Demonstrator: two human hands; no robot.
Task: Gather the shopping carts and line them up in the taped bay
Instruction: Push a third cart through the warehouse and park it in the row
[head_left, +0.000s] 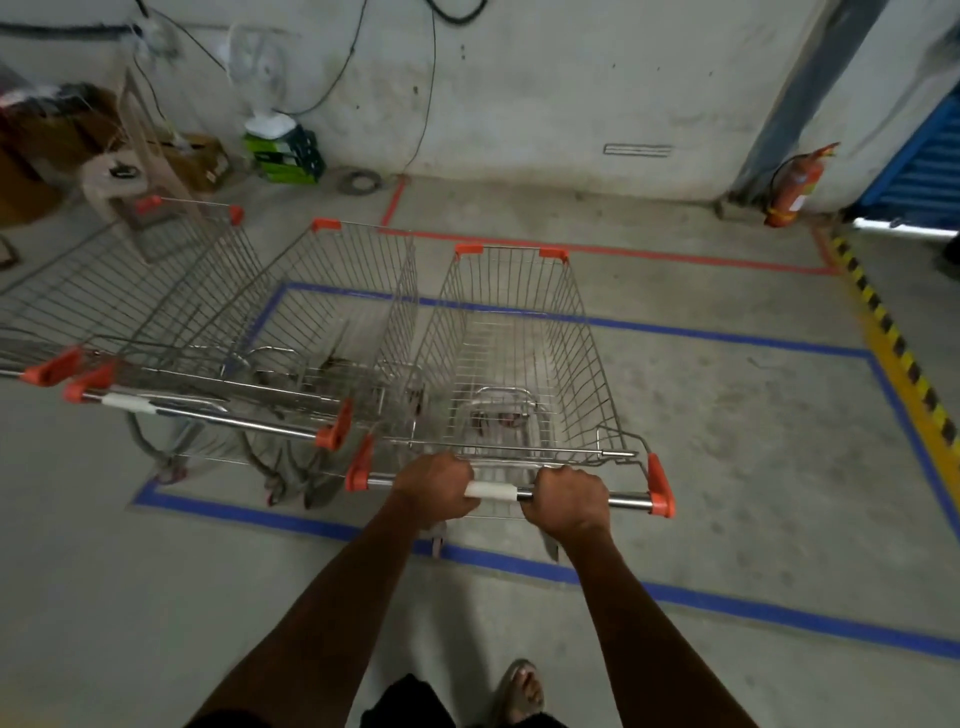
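Both hands are wrapped round the metal handle bar (571, 498) of the nearest shopping cart (514, 358): the left hand (434, 491) grips it left of the white sleeve at its middle, the right hand (569, 501) just right of that sleeve. This cart stands inside the blue taped bay (727, 603) on the concrete floor (753, 467), its near wheels at the bay's near tape line. Just to its left a second cart (322, 322) and a third cart (130, 291) stand side by side, angled leftward, while a red fire extinguisher (795, 189) leans by the far right wall.
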